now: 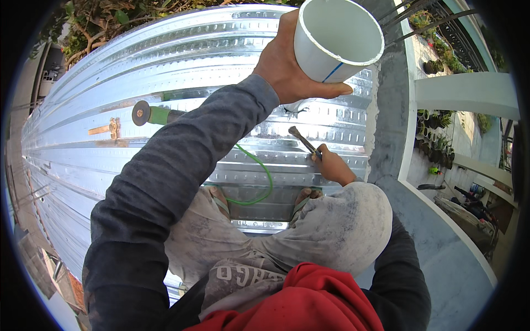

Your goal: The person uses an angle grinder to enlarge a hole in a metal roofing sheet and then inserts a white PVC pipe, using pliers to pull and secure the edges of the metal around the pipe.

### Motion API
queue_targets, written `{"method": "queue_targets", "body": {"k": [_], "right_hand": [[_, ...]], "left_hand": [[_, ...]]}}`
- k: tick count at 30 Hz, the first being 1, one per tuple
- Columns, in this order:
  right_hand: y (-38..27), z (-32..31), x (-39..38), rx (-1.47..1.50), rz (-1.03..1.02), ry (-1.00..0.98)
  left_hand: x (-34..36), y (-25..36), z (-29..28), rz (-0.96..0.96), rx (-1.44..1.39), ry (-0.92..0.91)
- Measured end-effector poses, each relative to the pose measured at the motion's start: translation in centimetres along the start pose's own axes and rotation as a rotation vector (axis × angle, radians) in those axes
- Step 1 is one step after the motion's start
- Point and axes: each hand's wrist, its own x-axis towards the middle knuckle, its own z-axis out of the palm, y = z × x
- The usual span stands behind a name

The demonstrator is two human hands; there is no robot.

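Observation:
My left hand (292,66) reaches forward and grips a short white plastic pipe (339,33) from its near left side, thumb along the bottom. The pipe's wide mouth faces me; a blue line runs down its wall. Lower and to the right, my right hand (333,166) is closed on a slim hand tool (303,140) with a dark handle and a greyish, flared head; its exact kind is unclear. The tool points forward and left, over the shiny metal sheets. Behind my left hand, a dark wire bit shows near a pale object, partly hidden.
Ribbed metal decking (210,63) spreads under my feet. A green angle grinder (157,115) lies left of my left forearm, near a rusty hammer-like tool (107,129). A green cord (268,174) loops by my feet. A concrete ledge (389,116) edges a drop at right; rebar sticks out above.

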Motion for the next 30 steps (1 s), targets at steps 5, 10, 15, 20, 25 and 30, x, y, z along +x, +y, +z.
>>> {"method": "queue_targets", "body": {"k": [5,10,15,20,25,30], "right_hand": [[-2.7,1.0,1.7,0.828,0.259,-0.241],[-2.9,3.0,0.9,1.079,0.285,-0.216],[-2.8,4.2,1.0,1.437,0.321,-0.406],[-4.2,5.1,1.0,1.522,0.281,-0.305],[-5.7,3.8,1.8,1.517,-0.127,-0.326],[-7.5,-3.3,0.6,1.298,-0.346,-0.548]], "left_hand": [[-0.2,0.0,-0.1,0.073,0.128,-0.04],[-0.4,-0.7,-0.6,0.032,0.274,-0.118],[-0.6,-0.5,-0.9,-0.105,0.219,-0.164],[-0.4,-0.2,-0.7,-0.043,0.259,-0.173],[-0.6,0.9,0.0,-0.035,0.168,-0.101],[-2.1,1.4,-1.3,-0.16,0.134,-0.076]]}}
